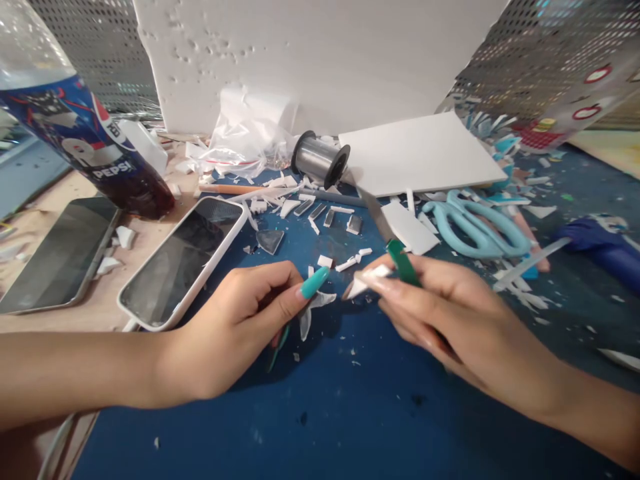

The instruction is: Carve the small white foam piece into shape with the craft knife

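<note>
My right hand (445,307) is closed around a green-handled knife (404,264), its long thin blade pointing up and away. Pinched in the fingertips of the same hand is a small white foam piece (367,283). My left hand (245,320), with long teal nails, is closed in a pinch; what lies in its fingers, if anything, is hidden. Curled translucent scraps (306,323) show beside its thumb tip. Just beyond the hands, small white bits (326,261) and several grey cut pieces (329,217) lie on the blue mat (350,413).
Two phones, one white-edged (183,267) and one dark (60,257), lie left beside a Pepsi bottle (100,147). Behind are a wire spool (320,160), a plastic bag (250,140) and a white board (420,153). Light-blue scissors (477,227) and a blue glue gun (600,247) lie right.
</note>
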Demonstrator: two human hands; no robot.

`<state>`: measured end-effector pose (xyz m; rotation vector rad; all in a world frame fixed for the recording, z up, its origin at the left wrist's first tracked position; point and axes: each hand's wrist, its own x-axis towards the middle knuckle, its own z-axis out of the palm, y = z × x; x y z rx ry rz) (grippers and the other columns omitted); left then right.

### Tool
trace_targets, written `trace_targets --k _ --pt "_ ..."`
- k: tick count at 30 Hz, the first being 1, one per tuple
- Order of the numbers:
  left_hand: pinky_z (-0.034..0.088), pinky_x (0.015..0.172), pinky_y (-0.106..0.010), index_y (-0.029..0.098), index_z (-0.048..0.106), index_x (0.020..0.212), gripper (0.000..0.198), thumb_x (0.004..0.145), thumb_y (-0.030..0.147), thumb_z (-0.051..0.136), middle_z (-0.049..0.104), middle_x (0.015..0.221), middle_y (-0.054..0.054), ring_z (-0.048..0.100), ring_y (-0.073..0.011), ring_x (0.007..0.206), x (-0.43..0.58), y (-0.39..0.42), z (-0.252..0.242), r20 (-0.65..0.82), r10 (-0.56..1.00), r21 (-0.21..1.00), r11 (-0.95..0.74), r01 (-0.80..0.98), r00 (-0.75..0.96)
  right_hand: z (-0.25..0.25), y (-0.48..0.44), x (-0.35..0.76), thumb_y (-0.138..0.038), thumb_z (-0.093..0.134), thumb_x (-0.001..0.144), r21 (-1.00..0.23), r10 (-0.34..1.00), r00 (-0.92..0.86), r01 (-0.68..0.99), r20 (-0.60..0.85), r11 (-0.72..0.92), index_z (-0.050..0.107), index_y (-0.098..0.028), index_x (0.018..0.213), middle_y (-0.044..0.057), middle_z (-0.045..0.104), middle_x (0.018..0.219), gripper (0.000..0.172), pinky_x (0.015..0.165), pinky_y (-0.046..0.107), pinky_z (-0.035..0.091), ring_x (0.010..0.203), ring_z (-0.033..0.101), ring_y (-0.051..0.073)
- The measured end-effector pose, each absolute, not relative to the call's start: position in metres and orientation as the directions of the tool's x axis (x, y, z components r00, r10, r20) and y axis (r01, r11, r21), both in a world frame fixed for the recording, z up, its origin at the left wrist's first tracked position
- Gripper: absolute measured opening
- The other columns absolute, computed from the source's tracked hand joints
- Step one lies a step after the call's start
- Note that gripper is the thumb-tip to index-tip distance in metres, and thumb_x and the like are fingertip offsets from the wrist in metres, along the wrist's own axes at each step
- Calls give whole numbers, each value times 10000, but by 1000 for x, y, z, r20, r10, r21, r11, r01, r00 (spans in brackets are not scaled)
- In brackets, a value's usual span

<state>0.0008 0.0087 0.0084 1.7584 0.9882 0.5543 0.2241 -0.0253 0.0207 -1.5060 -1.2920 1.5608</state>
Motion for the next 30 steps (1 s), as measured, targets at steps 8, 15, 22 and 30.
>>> trace_targets --k 8,15,22,30 --pt "471 495 -113 180 569 844 140 935 287 568 637 676 48 587 -47 523 -1 7 0 -125 845 984 38 173 520 17 -14 227 -420 617 898 -935 993 106 343 -58 -91 499 -233 1135 -112 408 419 325 293 224 209 299 317 78" --pt "480 515 -88 213 636 993 122 877 184 610 617 657 73 610 -40 522 0 5 2 -5 848 975 -113 190 530 20 -29 222 -612 533 913 -964 975 -168 245 -148 -104 527 -236 964 -86 439 489 380 327 187 316 344 392 67" --pt "503 573 -113 253 732 1030 179 878 224 640 701 705 43 621 -66 592 0 8 2 -20 851 962 -126 241 525 15 -31 223 -570 478 962 -941 870 -363 74 -334 -330 545 -213 790 -74 480 427 402 365 140 328 337 374 45" --pt "515 611 -95 241 781 1025 215 827 186 717 757 761 35 634 -74 640 0 9 1 26 836 964 -167 209 547 16 -40 220 -604 485 942 -898 774 -502 9 -385 -440 574 -207 878 -66 499 478 412 371 109 315 361 365 32"
